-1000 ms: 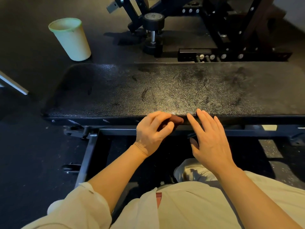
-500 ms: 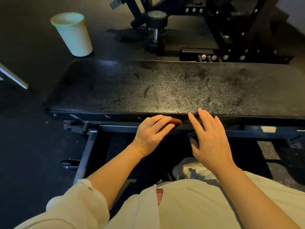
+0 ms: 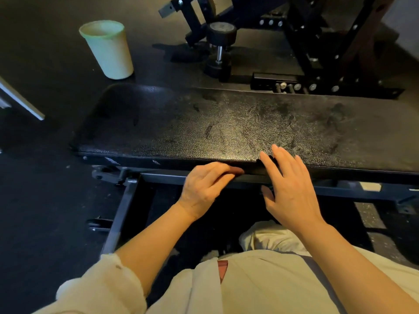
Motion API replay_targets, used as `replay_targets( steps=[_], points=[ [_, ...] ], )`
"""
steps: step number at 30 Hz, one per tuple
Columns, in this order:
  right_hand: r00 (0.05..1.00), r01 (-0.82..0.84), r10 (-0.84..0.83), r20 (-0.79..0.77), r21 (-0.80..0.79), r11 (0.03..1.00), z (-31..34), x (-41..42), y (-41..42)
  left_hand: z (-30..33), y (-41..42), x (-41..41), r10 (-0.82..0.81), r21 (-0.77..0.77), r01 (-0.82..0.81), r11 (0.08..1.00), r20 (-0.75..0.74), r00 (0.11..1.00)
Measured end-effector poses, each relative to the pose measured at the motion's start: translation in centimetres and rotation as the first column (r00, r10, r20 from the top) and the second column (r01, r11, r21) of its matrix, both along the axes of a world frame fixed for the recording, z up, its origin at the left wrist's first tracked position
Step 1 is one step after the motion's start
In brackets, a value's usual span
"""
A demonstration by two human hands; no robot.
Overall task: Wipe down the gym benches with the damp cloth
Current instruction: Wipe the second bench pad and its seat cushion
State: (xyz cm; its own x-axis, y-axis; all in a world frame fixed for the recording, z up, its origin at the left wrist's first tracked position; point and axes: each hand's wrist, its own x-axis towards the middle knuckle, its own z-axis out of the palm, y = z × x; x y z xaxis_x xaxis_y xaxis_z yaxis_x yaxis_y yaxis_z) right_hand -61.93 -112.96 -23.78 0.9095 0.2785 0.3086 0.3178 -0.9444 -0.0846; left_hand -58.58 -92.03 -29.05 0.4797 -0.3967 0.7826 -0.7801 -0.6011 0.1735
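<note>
The bench pad (image 3: 226,123) top is unobstructed. Beyond it, passage is blocked at 11 o'clock by a cup (image 3: 107,49), at 12 o'clock by a dumbbell (image 3: 220,48), and at 1 o'clock by a rack frame (image 3: 317,71).

Bench pad (image 3: 249,123) — grained, glossy black vinyl — on matt metal frame (image 3: 118,220).

You have one black padded vinyl bench (image 3: 226,125), one pale green plastic cup (image 3: 107,49), one black dumbbell (image 3: 220,51), and two bare hands: left hand (image 3: 204,189), right hand (image 3: 290,189).
</note>
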Motion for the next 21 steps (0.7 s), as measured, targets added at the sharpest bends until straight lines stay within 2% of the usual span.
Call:
replay_targets(
  steps=[3,6,8,12,14,18,21],
  points=[
    [1.000,-0.027,0.027,0.006,0.000,1.000,0.3,0.5,0.6,-0.1,4.3,-0.8,0.140,-0.054,-0.138,0.989,0.040,0.989],
    [0.995,-0.097,0.097,-0.002,-0.038,0.995,0.7,1.4,2.4,-0.6,5.5,-0.7,0.276,-0.051,-0.272,0.961,0.149,0.949],
    [0.991,-0.135,0.134,-0.019,-0.068,0.989,1.1,1.9,3.7,-1.4,4.7,-0.2,0.281,-0.008,-0.285,0.959,0.176,0.943],
    [0.990,-0.130,0.124,-0.069,-0.100,0.986,1.0,2.4,4.4,-2.7,3.7,-0.2,0.244,0.067,-0.254,0.965,0.130,0.961],
    [0.991,-0.117,0.107,-0.083,-0.133,0.984,0.5,2.3,3.9,-2.7,3.8,-0.2,0.247,0.049,-0.255,0.966,0.131,0.960],
    [0.990,-0.095,0.074,-0.116,-0.181,0.979,-0.3,2.0,3.7,-2.3,4.0,0.1,0.309,0.038,-0.327,0.944,0.237,0.921],
    [0.992,-0.082,0.061,-0.107,-0.196,0.977,-0.5,1.9,3.9,-2.3,4.2,-0.3,0.338,0.019,-0.349,0.937,0.209,0.918]
  ],
)
